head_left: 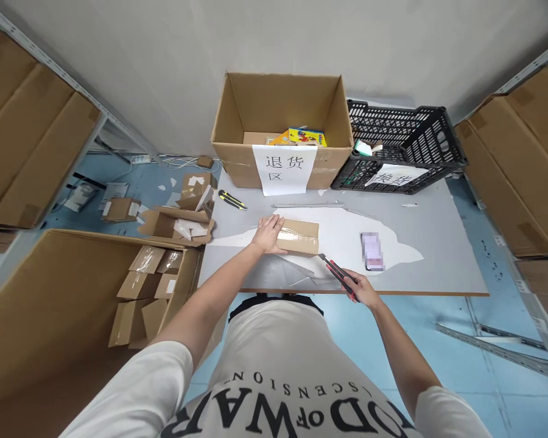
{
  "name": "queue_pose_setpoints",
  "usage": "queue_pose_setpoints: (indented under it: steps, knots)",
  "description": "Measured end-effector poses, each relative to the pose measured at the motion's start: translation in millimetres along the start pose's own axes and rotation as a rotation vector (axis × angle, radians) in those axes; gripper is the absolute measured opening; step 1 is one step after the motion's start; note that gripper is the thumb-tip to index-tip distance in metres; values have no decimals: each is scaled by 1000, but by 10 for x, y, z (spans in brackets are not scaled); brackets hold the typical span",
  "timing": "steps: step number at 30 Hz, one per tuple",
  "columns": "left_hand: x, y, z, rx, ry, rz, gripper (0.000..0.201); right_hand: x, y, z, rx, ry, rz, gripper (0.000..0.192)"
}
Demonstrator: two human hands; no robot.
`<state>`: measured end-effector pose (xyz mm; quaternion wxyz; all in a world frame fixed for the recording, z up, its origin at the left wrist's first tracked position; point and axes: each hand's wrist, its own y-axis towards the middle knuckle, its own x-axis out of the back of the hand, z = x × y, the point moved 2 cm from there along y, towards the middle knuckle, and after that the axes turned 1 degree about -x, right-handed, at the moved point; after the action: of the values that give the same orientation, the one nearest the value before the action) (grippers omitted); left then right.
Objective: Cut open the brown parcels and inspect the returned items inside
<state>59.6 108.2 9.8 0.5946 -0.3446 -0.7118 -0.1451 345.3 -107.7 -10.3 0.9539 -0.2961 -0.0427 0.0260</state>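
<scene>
White printed T-shirt [283, 377], nearest the camera, is filling the bottom of the view. Right hand [363, 291] is hanging just past the tabletop's near edge, clenched on a red-and-black utility knife [338, 275] whose blade is pointing at the small tape-sealed brown cardboard box [298, 236]. That box is lying near the middle of the grey tabletop [438, 243], towards the near edge. Left hand [269, 234] is lying flat and spread over the box's left end, pressing it down.

Risks, as judged: the blade is sitting close to the box, so a slip along the glossy tape could be carrying it towards the left hand's fingers; a deep cut could be scoring the contents.
</scene>
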Motion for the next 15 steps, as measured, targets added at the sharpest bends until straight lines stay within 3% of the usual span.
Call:
queue_pose_setpoints:
  steps: [8, 15]
  knots:
    - [30, -28, -19, 4, 42, 21, 125, 14, 5, -70, 31, 23, -90, 71]
    - [7, -119, 9, -17, 54, -22, 115, 79, 73, -56, 62, 84, -238, 82]
